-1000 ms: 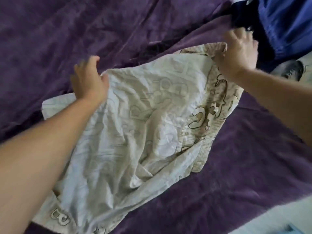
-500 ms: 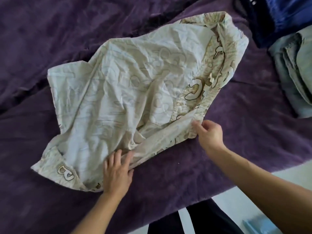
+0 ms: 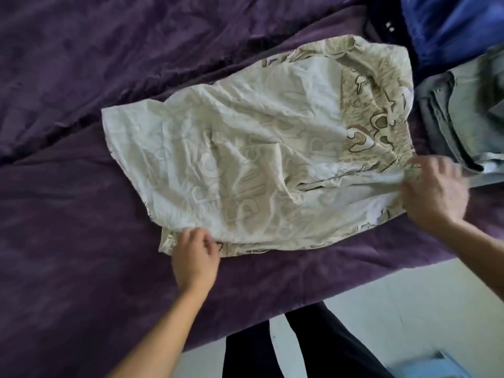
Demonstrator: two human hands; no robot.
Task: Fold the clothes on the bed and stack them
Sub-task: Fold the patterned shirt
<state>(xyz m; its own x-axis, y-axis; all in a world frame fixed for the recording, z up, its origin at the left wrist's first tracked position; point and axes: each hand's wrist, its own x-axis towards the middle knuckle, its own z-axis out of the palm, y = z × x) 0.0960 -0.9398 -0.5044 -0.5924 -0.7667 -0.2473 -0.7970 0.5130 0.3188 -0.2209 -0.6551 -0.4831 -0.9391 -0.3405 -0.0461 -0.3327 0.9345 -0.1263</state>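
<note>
Head: left hand (image 3: 195, 257), right hand (image 3: 433, 192) moved apart, gripping cream garment (image 3: 245, 159).

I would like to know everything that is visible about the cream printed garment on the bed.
The cream garment is thin, wrinkled cloth, pale side up with a print showing faintly through; turned edges at the right and near side show beige with brown outlined shapes. It lies spread, not yet folded, on the purple bedcover. The left hand grips its near left corner; the right hand, blurred, holds its right edge, where the cloth bunches. Folded grey trousers lie just beyond its right end.
</note>
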